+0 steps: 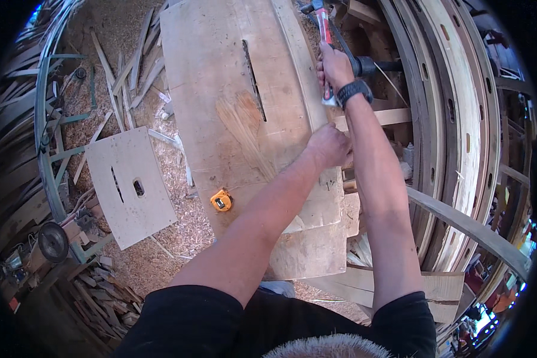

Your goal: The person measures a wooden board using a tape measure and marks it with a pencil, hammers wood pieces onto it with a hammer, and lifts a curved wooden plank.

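Black short sleeves (182,319): nearest the camera, bare forearms reaching far and right.
Right hand (335,67): fingers wrapped round the lower handle of a red-and-grey-handled hammer with a dark metal head (323,27); butt shows on the near side of the fist. Good grip for control, I'd say.
Left hand (330,145): fingers folded down at the right edge of the tabletop, tips hidden. Can't tell if they pinch something or just brace.
Hammer: far right, head pointing far, clear of the left hand. Looks like a knocking or adjusting step; contact point not visible. I'd sight it first, use short taps, keep left knuckles off the strike line.
Wrist: chunky black watch (353,91), near a black cylindrical part (367,67) on its right. Snag risk on a wide swing; keep the arc narrow.
Edge: long pale wooden strip (296,56) along the tabletop's right side, left hand at its near end. Avoid glancing blows on it.
Surface: broad tan plywood tabletop with a narrow dark slot (209,77).
Measure: orange-yellow rounded tape measure (221,200), near left on the tabletop, well apart from both hands. Fine there.
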Tool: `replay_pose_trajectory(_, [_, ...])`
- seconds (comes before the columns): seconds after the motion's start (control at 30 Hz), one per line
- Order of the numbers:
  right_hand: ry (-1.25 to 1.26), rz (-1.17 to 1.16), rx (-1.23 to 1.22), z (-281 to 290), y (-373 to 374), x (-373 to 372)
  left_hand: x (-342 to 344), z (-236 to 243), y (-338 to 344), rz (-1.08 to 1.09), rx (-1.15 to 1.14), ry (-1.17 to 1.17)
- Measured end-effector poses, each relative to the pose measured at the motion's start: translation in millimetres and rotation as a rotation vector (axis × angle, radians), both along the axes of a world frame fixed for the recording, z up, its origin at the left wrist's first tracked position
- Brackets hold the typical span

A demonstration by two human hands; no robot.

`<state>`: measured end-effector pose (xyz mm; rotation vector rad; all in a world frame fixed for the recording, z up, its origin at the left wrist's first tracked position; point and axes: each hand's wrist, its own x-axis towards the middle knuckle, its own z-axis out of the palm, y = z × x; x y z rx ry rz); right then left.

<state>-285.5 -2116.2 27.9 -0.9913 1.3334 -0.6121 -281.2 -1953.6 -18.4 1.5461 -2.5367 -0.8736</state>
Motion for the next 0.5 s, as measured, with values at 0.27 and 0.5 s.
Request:
replay_pose_trajectory(0.27, [0.5, 0.042, -0.741, 11.8, 0.8, 15.7, -0.9, -18.6, 1.4, -0.019, -0.124, 0.026])
replay_pose_trajectory(0.5, [0.331, 0.195, -0.361, -4.0, 2.9, -17.9, -6.0, 3.1, 1.2, -0.085, -0.001, -0.006])
